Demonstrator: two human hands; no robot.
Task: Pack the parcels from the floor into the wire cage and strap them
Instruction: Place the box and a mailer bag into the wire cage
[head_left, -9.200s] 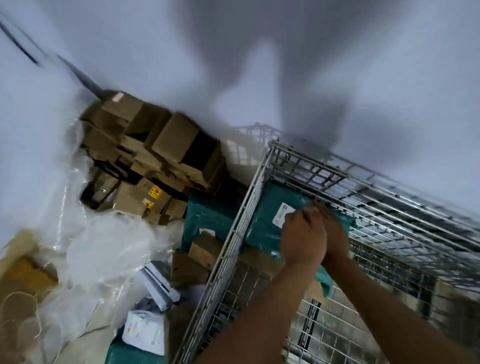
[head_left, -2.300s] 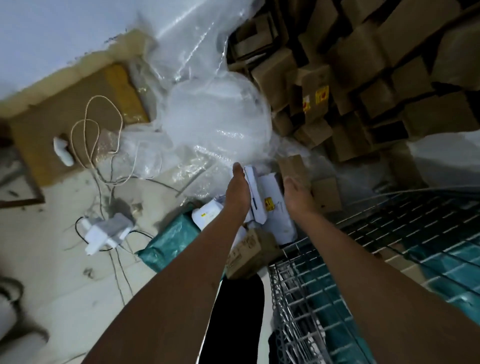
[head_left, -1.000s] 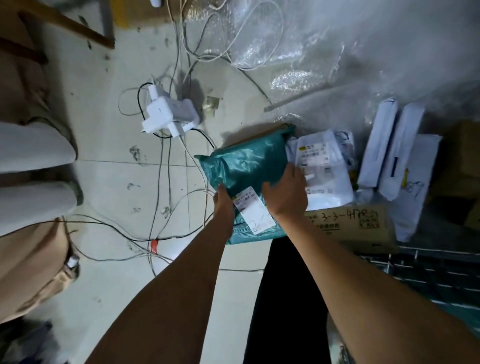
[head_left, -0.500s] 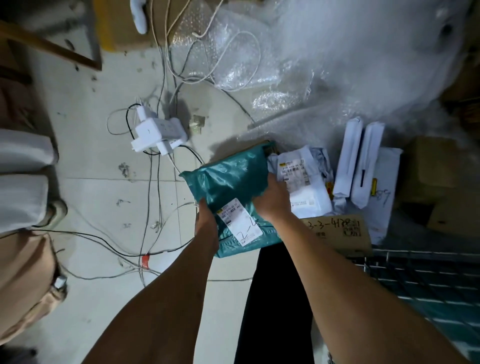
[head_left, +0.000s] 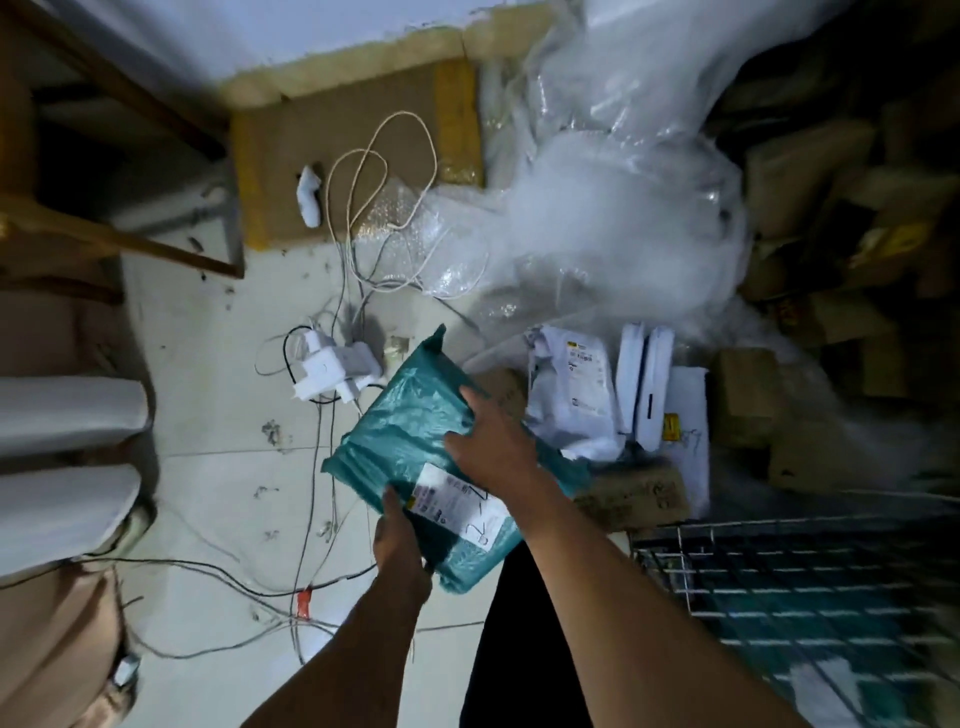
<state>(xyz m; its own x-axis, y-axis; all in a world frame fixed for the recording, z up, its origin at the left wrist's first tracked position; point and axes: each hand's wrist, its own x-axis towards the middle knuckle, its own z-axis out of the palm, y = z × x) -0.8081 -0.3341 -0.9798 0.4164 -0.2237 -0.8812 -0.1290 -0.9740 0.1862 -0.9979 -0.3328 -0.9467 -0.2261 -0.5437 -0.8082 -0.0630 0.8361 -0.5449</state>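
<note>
Pale tiled floor (head_left: 218, 483) strewn with thin cables; teal parcel (head_left: 410, 426) held above it, left of the wire cage (head_left: 779, 587); crinkled glossy plastic mailer, tilted, far corner pointing away from the cage; white shipping label (head_left: 457, 504) on the near end with printed lines and a handwritten mark. Left hand (head_left: 400, 545) gripping the near edge, thumb pressed on top beside the label, other fingers hidden beneath; right hand (head_left: 493, 447) laid flat on the top face, fingers spread. White mailers (head_left: 576, 400) and slim white boxes (head_left: 649, 384) on the floor beyond the cage; brown carton (head_left: 639, 499) just against the cage's far rim; bubble wrap (head_left: 613, 218) heaped further off. Compared with half a second back: parcel lifted higher and turned, brown carton now showing beneath it; right hand shifted from its edge onto its top.
</note>
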